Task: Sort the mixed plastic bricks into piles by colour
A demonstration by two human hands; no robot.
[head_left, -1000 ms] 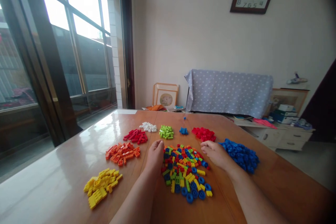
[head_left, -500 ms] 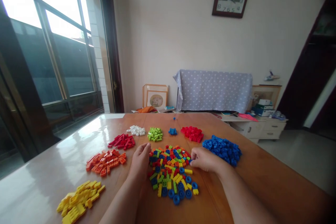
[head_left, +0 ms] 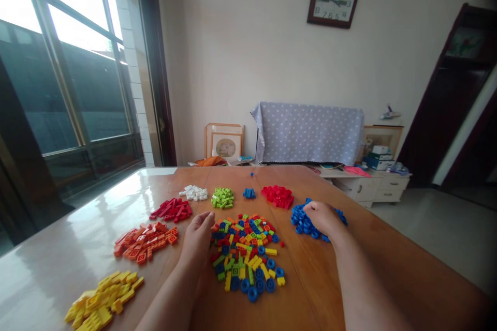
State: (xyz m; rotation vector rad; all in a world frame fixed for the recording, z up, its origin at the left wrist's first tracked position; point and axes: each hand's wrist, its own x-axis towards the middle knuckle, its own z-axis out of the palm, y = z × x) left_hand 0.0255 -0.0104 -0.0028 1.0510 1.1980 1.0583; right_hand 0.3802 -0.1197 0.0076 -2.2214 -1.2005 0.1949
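A mixed heap of toy building bricks and blue rings (head_left: 248, 253) lies in front of me, in red, orange, yellow, green and blue. At the heap's left edge is my left hand (head_left: 199, 231), its fingers pinched together; whatever they may hold is hidden. My right hand (head_left: 324, 217) is closed above the pile of blue ring-shaped pieces (head_left: 301, 220) and covers part of it. Its fingertips point down and in, so I cannot see what is in them. A single small red piece (head_left: 282, 244) lies just right of the mixed heap.
Around the heap on the wooden table (head_left: 310, 289) lie yellow bricks (head_left: 104, 300), orange bricks (head_left: 145, 242), dark red bricks (head_left: 171, 209), white bricks (head_left: 194, 193), lime bricks (head_left: 222, 197), several blue bricks (head_left: 249, 194) and red bricks (head_left: 277, 196). A tiny blue piece (head_left: 251, 174) sits near the far edge.
My right hand has moved from the mixed heap's right edge over to the blue pile. My left hand stays beside the heap. The view has turned slightly right.
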